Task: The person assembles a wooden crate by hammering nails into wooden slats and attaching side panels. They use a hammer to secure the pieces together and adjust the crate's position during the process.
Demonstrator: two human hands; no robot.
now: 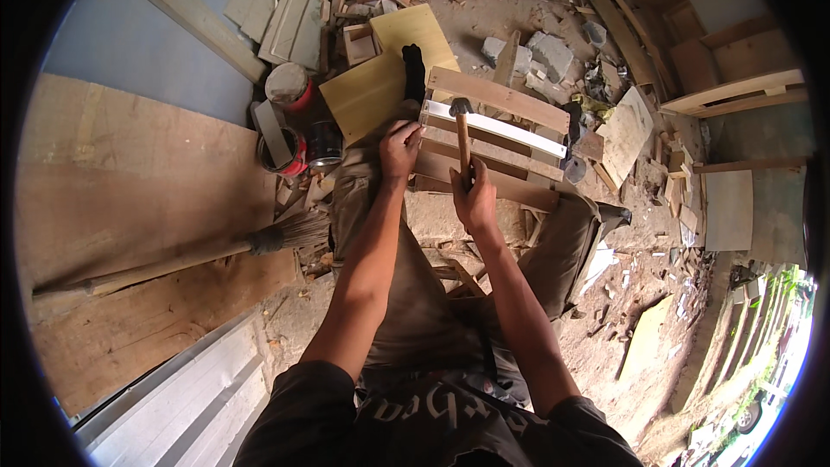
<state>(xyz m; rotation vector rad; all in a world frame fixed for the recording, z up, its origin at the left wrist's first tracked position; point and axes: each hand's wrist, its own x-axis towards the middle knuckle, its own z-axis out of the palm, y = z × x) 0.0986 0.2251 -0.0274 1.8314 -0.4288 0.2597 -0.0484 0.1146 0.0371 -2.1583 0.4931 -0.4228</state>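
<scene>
Hammer [462, 140] in the right hand [475, 201] — fingers wrapped shut round the lower end of its wooden handle, the dark metal head up over the white slat of the slatted wooden frame [497, 140] that rested on the person's knees. The left hand [399, 149] sat at the frame's near-left corner, fingers curled and pinched against the slat's end; whether they held a nail I could not tell, it was too small to see.

The hammer looked head-heavy and stiff, its bare wood handle giving a fair grip; low on the handle, where the hand was, seemed the right place to hold it for swing. The frame looked light but rigid, likely to shift on the lap unless steadied at an edge.

Left of the frame stood three round tins: a red one [288, 85] with a pale lid, another red one [284, 153] with a flat stick in it, and a dark open one [324, 144] — their labels could not be made out. A yellow board [389, 65] lay just beyond the frame's left end, a straw broom [259, 242] further left and nearer the person, and grey rubble [546, 54] beyond the frame.
</scene>
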